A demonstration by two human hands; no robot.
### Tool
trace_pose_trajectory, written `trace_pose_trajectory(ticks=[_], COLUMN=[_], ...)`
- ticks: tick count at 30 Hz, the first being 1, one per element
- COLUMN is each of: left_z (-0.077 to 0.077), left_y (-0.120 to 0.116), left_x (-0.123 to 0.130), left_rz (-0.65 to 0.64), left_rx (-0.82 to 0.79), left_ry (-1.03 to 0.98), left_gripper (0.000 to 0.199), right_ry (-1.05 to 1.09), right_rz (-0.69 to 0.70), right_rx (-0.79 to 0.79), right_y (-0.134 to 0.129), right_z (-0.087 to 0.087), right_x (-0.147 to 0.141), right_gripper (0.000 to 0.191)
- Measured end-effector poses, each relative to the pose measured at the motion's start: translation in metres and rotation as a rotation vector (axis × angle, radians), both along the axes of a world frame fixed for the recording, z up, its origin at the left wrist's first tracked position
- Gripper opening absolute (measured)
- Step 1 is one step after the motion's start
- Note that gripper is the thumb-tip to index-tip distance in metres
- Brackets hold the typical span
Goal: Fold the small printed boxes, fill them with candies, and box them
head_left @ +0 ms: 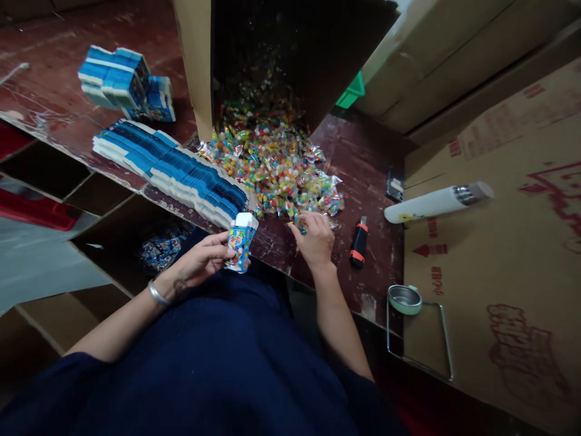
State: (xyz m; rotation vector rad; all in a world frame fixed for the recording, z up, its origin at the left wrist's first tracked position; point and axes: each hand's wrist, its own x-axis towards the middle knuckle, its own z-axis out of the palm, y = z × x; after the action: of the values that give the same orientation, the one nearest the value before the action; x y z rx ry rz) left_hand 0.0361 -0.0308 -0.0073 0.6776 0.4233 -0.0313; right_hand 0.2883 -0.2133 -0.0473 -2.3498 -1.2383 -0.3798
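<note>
My left hand [204,261] grips a small blue printed carton [240,245], held upright with its white top flap raised. At the near edge of a heap of clear packets of colourful candy [276,163], my right hand [314,239] has its thumb and fingers drawn together on a candy packet, mostly hidden by the fingers. The heap spills out of a large cardboard box [200,72] tipped toward me. Left of it, a long row of flattened blue cartons [172,169] lies along the table edge, its near end close to the carton in my left hand.
Bundled flat cartons [115,75] lie farther back on the dark red table [313,272]. To the right are an orange-black utility knife [359,243], a white bottle [422,206] and a metal-lined bowl [405,299]. An open box [113,242] below left holds blue packs. Large cartons [499,242] wall the right side.
</note>
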Motion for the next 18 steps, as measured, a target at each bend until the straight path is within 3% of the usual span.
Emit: trace_pose_trajectory(ticks=[2, 5, 8, 11, 15, 18], left_z=[0.003, 0.006, 0.007, 0.002, -0.001, 0.003], left_y=[-0.003, -0.004, -0.001, -0.001, -0.005, -0.007], left_x=[0.002, 0.004, 0.006, 0.01, 0.013, 0.013], left_rz=[0.01, 0.042, 0.071, 0.078, 0.085, 0.082], left_rx=[0.061, 0.201, 0.473, 0.757, 0.994, 1.033], left_ry=[-0.025, -0.06, -0.081, -0.037, -0.01, -0.051], left_gripper=[0.053, 0.049, 0.03, 0.03, 0.033, 0.029], right_ry=[-0.019, -0.016, 0.121, 0.352, 0.47, 0.431], right_rz=[0.016, -0.031, -0.12, -0.118, 0.084, 0.226], right_rx=[0.03, 0.171, 0.368, 0.523, 0.442, 0.285], right_y=[0.006, 0.008, 0.004, 0.001, 0.004, 0.013], right_z=[-0.003, 0.003, 0.024, 0.057, 0.098, 0.113], right_x=[0.002, 0.002, -0.002, -0.018, -0.048, -0.066], right_gripper=[0.007, 0.019, 0.019, 0.017, 0.012, 0.01])
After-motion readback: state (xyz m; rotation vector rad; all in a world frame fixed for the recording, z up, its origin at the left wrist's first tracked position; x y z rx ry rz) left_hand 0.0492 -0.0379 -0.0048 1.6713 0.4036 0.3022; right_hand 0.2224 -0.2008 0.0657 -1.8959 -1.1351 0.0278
